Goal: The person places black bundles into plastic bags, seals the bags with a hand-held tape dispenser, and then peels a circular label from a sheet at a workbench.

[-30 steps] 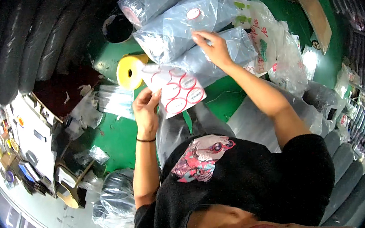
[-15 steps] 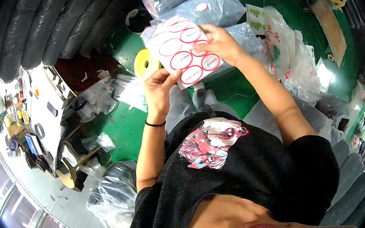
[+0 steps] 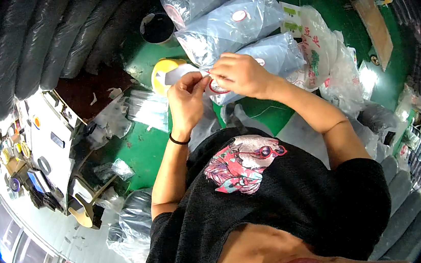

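Note:
My left hand point(image 3: 186, 98) is closed in a pinch on a white sticker sheet point(image 3: 178, 74), which is now bent and seen partly edge-on. Against its fingertips, my right hand point(image 3: 243, 74) pinches a red-edged sticker at the sheet; how far it is off the backing is hidden. Part of a round label with a red ring point(image 3: 217, 86) shows below the right fingers. Just beyond both hands lie bulky grey rolls in clear plastic bags point(image 3: 232, 24), one bearing a round red-ringed sticker point(image 3: 239, 15).
Behind the sheet sits a yellow roll point(image 3: 159, 75), with a black bin point(image 3: 157, 28) farther off. Flat clear bags point(image 3: 147, 110) lie on the green floor at left. Crumpled white plastic bags point(image 3: 334, 67) are at right. A cluttered white table point(image 3: 48, 128) stands far left.
The sheet has tilted from facing me to nearly edge-on, and dropped lower. My right hand has moved from holding its right side to pinching beside my left fingertips.

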Motion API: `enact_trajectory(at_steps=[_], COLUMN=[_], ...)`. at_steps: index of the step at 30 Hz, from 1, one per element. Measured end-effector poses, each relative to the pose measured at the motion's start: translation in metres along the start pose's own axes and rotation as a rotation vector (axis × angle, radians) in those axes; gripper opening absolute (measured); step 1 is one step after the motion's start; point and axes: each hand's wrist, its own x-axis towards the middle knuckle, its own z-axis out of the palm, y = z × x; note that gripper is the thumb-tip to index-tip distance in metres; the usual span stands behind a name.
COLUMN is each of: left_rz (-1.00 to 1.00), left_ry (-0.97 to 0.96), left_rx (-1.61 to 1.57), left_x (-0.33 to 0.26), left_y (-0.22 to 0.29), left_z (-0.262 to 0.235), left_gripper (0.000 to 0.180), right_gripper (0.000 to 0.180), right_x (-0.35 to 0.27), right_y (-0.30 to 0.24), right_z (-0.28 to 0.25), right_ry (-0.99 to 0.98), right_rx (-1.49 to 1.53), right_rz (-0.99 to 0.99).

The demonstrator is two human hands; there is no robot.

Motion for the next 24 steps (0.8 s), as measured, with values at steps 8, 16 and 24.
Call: enact_trajectory(at_steps=[8,16,24], left_rz=[-0.154,-0.254,-0.520], left_ry=[-0.111,0.162,0.593], left_rx=[-0.189,-0.139,-0.272], left_x=[0.061,0.073,-0.094], left_y=[-0.011,-0.096,-0.200], left_z=[-0.021,-0.049,-0.102], left_gripper=[0.016,0.013,0.009], right_gripper=[0.025,0.015,0.048], right_x=[0.024,0.069,0.085], right_y=[0.057,0.300,0.368], right_z=[0.035,0.029,0.150], right_ry=[0.015,0.705,0.076], right_rx=[1.081,-0.363,-0.558], right_rz=[0.763,0.311,0.296])
